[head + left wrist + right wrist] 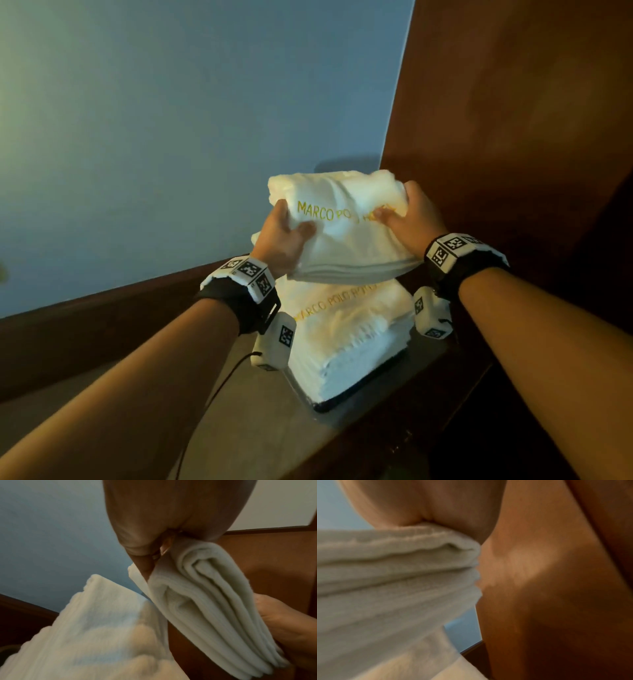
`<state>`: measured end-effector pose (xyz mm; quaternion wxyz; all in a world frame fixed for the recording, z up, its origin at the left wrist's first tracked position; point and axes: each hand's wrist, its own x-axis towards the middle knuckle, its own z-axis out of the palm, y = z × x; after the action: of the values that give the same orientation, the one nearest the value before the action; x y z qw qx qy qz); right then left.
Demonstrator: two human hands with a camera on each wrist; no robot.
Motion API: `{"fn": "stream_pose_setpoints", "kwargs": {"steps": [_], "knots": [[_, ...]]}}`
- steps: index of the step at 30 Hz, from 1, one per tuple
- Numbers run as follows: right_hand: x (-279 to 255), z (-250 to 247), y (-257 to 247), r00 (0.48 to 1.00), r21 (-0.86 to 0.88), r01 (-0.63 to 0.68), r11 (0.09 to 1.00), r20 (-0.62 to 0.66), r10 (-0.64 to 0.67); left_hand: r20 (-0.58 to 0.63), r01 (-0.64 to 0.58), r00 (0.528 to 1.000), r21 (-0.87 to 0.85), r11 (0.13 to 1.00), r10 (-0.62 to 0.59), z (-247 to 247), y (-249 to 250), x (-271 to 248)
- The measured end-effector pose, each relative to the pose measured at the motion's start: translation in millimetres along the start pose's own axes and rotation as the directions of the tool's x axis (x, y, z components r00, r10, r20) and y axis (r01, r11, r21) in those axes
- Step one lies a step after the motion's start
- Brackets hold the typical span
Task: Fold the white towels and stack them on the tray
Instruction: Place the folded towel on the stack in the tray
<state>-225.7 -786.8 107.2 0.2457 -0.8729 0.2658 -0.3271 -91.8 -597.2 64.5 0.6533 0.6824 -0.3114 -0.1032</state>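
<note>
A folded white towel [346,236] with gold lettering hangs in the air above a stack of folded white towels [349,335]. My left hand [284,236] grips its left edge, thumb on top. My right hand [411,216] grips its right edge the same way. The stack sits on a dark tray [346,399], of which only the front rim shows. The left wrist view shows the held towel's layered edge [211,608] beside the stack [96,635]. In the right wrist view the towel's folds [393,577] lie against my palm [436,504], blurred.
The tray stands on a grey counter top [274,428] in a corner. A blue wall [171,120] is behind it and a brown wooden panel [513,120] rises close on the right. A dark wooden ledge [102,315] runs along the wall.
</note>
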Motion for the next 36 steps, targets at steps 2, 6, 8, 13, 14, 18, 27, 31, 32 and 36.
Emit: {"fn": "stream_pose_setpoints", "kwargs": {"steps": [2,6,8,13,14,18,27,31,32,36], "knots": [[18,11,7,0.999,0.103,0.034,0.994,0.010,-0.035,-0.066,-0.002,0.998,-0.016,1.000,0.001,1,-7,5],[36,30,40,0.982,0.136,0.035,0.990,0.178,-0.059,-0.163,0.079,0.982,-0.100,0.992,-0.094,18,-27,-20],[38,36,63,0.930,0.014,-0.017,1.000,0.367,0.011,-0.155,0.198,0.965,-0.110,0.974,-0.214,29,-45,-40],[41,30,89,0.798,-0.188,0.000,0.982,0.592,0.113,-0.155,0.373,0.907,-0.134,0.918,-0.391,40,-71,-64],[40,29,91,0.788,-0.189,0.004,0.982,0.605,0.113,-0.160,0.388,0.899,-0.142,0.911,-0.407,41,-73,-67],[33,21,97,0.730,-0.344,0.157,0.926,0.672,0.126,-0.226,0.444,0.878,0.060,0.894,-0.421,39,-69,-78],[74,24,63,0.758,-0.371,0.536,0.758,0.608,-0.239,0.074,-0.185,0.946,0.923,0.337,0.316,13,-11,23],[105,43,47,0.612,-0.339,0.684,0.646,0.749,-0.255,0.173,-0.179,0.983,0.976,0.121,0.054,-5,-23,66],[110,48,47,0.573,-0.328,0.705,0.628,0.786,-0.232,0.156,-0.155,0.988,0.983,0.100,0.000,-9,-30,68],[119,65,53,0.469,-0.301,0.768,0.565,0.865,-0.176,0.095,-0.095,0.995,0.995,0.015,-0.020,-12,-55,60]]}}
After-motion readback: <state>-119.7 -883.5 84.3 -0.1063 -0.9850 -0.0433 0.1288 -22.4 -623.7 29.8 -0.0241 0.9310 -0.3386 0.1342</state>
